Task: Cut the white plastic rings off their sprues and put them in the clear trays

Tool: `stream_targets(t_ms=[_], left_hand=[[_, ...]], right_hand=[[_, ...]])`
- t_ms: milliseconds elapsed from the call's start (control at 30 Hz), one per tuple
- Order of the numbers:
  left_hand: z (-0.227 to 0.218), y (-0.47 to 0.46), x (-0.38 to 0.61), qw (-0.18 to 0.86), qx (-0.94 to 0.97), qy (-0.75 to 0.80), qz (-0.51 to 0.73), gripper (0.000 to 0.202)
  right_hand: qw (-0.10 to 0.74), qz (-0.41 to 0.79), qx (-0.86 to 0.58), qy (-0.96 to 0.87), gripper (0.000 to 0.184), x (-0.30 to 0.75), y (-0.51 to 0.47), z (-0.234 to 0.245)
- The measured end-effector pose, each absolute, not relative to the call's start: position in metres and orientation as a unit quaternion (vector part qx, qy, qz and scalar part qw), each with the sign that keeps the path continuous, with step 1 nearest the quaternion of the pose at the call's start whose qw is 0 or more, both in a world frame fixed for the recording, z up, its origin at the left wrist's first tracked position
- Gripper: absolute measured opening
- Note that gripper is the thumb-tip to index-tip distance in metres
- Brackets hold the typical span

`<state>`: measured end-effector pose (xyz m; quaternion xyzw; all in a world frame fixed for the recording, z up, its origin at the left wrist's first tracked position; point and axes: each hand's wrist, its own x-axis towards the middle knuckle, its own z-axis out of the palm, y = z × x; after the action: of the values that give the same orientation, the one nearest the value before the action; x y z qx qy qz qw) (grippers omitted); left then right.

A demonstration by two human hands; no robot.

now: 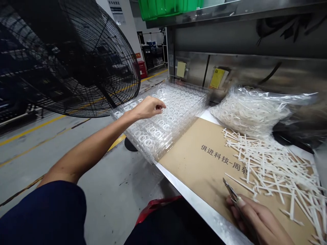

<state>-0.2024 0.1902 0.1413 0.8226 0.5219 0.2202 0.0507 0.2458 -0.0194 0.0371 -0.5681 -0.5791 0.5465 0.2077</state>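
The right hand (255,221) is closed around a pair of snips (231,190), their pointed blades angled away from the palm, at the near edge of a cardboard sheet (201,160) lying on the bench (194,207). Just beyond those blades, a loose heap of white plastic runners (270,173) spreads across the sheet. The left hand (149,108) is stretched out well apart from the right, its fingers loosely curled above a stack of clear trays (163,126) filled with white rings (158,134); I cannot tell whether it touches the stack or pinches something small. Past the right hand and to the right of the trays sits a clear bag (250,112) packed with more rings, touching the far corner of the cardboard. A black wire fan (76,58) stands beyond the left hand, above the grey floor (114,204). The step in hand appears to be work among the rings and runners, with the snips held ready rather than cutting, since no runner lies between the blades. The next move seems to call for a clear hold on a single piece, and for care with the stacked trays at the bench edge.
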Motion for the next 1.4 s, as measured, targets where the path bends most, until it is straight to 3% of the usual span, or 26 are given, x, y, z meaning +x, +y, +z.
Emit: stream_targets(t_ms=[167,300,567,667,767,867,1000,1100,1400], left_hand=[[0.150,0.198,-0.197,0.066,0.848,0.507,0.141,0.027],[0.165,0.188,-0.196,0.020,0.844,0.519,0.134,0.030],[0.170,0.108,-0.132,-0.103,0.890,0.387,0.217,0.024],[0.150,0.076,-0.078,-0.030,0.923,0.311,0.225,0.025],[0.116,0.059,-0.011,0.117,0.933,0.290,0.178,0.027],[0.084,0.058,0.052,0.186,0.931,0.298,0.099,0.026],[0.060,0.055,0.107,0.173,0.915,0.364,0.022,0.035],[0.057,0.050,0.116,0.147,0.912,0.382,0.024,0.029],[0.068,0.072,0.052,0.076,0.912,0.403,0.000,0.014]], right_hand=[[0.196,0.561,-0.548,-0.589,0.060,0.251,-0.021,0.025],[0.183,0.535,-0.517,-0.643,0.057,0.250,-0.020,0.030],[0.151,0.297,-0.462,-0.822,0.038,0.234,-0.024,0.051],[0.136,0.254,-0.449,-0.846,0.023,0.230,-0.029,0.047],[0.120,0.204,-0.403,-0.884,0.026,0.225,-0.037,0.039],[0.115,0.160,-0.350,-0.916,0.032,0.220,-0.042,0.033],[0.126,0.120,-0.314,-0.933,0.037,0.218,-0.044,0.026],[0.138,0.100,-0.308,-0.936,0.038,0.218,-0.044,0.022],[0.160,0.071,-0.317,-0.932,0.037,0.217,-0.046,0.023]])
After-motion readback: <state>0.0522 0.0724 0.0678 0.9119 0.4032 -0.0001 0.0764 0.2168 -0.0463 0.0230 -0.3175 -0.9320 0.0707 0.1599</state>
